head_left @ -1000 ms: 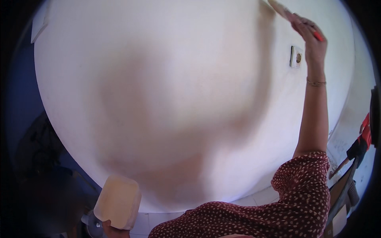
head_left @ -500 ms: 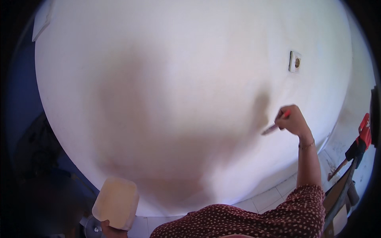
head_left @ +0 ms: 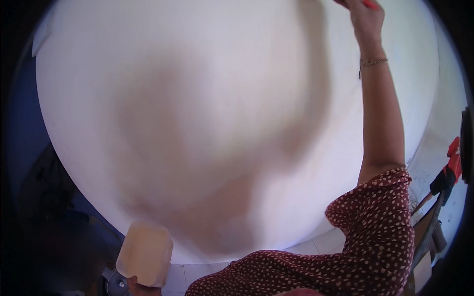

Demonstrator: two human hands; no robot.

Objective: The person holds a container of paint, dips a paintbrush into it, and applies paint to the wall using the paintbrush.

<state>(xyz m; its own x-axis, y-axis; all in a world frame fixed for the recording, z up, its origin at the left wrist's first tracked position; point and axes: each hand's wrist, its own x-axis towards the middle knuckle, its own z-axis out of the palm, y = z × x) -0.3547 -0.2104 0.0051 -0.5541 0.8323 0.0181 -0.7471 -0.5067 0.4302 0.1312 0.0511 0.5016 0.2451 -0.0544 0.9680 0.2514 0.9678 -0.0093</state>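
My right arm is raised high in front of a white wall (head_left: 237, 89). At the top edge of the picture my right hand (head_left: 366, 18) is closed round a paintbrush (head_left: 371, 4). Only the red end of its handle shows; the bristles are out of the picture. Low on the left, my left hand (head_left: 143, 289) grips a cream, rounded box-shaped tub (head_left: 145, 249) by its lower edge. The tub's contents cannot be made out. Soft shadows of my body and raised arm fall across the wall.
At the far right stands a person in a red top (head_left: 453, 155), beside dark furniture (head_left: 428, 227). White floor tiles (head_left: 316, 246) run along the wall's foot. A round grey object (head_left: 117, 284) is below the tub. Dark shapes fill the left side.
My right hand with the paintbrush has swept upward from mid-wall to the top edge, the arm straightening. The wall socket is now out of sight behind that arm. The tub has hardly moved.
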